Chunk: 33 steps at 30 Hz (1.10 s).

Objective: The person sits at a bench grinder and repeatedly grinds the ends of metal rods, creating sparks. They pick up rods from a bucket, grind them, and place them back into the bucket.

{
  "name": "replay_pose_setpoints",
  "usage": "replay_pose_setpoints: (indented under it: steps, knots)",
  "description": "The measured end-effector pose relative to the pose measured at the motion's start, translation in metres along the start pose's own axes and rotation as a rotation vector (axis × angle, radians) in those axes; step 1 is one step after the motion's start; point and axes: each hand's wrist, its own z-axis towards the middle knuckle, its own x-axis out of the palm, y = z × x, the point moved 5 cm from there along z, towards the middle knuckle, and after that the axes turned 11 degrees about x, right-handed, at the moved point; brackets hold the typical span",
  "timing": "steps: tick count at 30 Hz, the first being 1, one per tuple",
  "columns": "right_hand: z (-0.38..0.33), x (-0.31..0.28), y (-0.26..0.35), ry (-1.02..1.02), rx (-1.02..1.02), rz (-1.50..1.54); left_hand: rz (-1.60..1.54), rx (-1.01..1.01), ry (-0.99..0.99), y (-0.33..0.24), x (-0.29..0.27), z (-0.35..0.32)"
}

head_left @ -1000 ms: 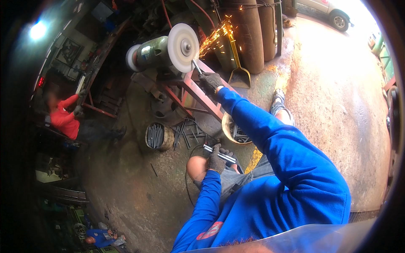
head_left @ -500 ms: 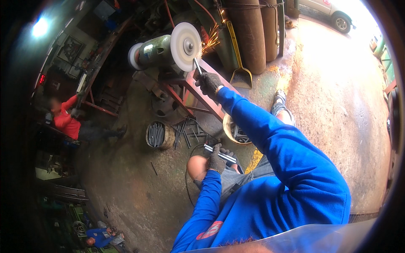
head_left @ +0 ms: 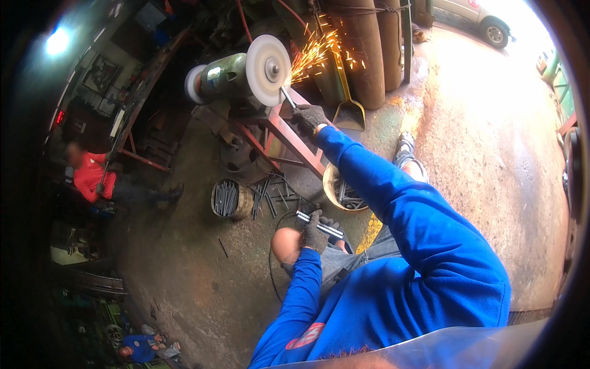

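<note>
**Grinding in progress, spark fan grown**

Workshop floor, oily concrete (head_left: 184, 289), open yard off to the right. From the remote feed I see the right hand (head_left: 309, 117), gloved, closed around a thin metal rod (head_left: 287, 97) and pressing its tip into the white grinding wheel (head_left: 268, 61) of the green bench grinder (head_left: 224, 77) on its red steel stand (head_left: 295, 138). Sparks (head_left: 316, 52) shoot up and right off the contact point. Versus half a second back the spray is wider and brighter, wheel sits closer in view; I read that as firmer contact, so the rod tip is being cut now.

Left hand (head_left: 314, 232), also gloved, rests by the knee, gripping a few more short rods (head_left: 319, 224), probably three or four, too small to count. Round tub of rods (head_left: 228, 200) and a basin (head_left: 344, 190) sit on the floor under the stand. Another person in red (head_left: 92, 175) sits far left.
</note>
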Motion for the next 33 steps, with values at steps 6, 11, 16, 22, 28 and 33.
replay_pose_setpoints:
  steps: [6, 11, 16, 22, 28, 33]
  knots:
    - [0.013, -0.025, -0.006, -0.09, 0.012, 0.226, 0.019, -0.018, 0.028, 0.005, 0.017, 0.0]
    - [0.011, -0.012, -0.002, 0.065, -0.195, -0.005, 0.005, -0.002, 0.032, 0.004, 0.013, -0.002]
    - [0.004, 0.008, 0.0, 0.087, -0.209, -0.243, -0.001, 0.004, 0.009, 0.002, 0.005, -0.001]
    - [0.044, -0.011, -0.018, -0.105, -0.357, -0.385, 0.013, -0.012, 0.037, 0.007, 0.013, 0.001]
    - [0.035, -0.043, -0.005, -0.427, -0.086, -0.379, 0.009, -0.018, 0.044, 0.005, 0.011, 0.002]
    - [-0.009, -0.07, 0.072, -0.574, -0.172, -0.867, 0.005, 0.003, 0.029, 0.005, 0.004, 0.002]
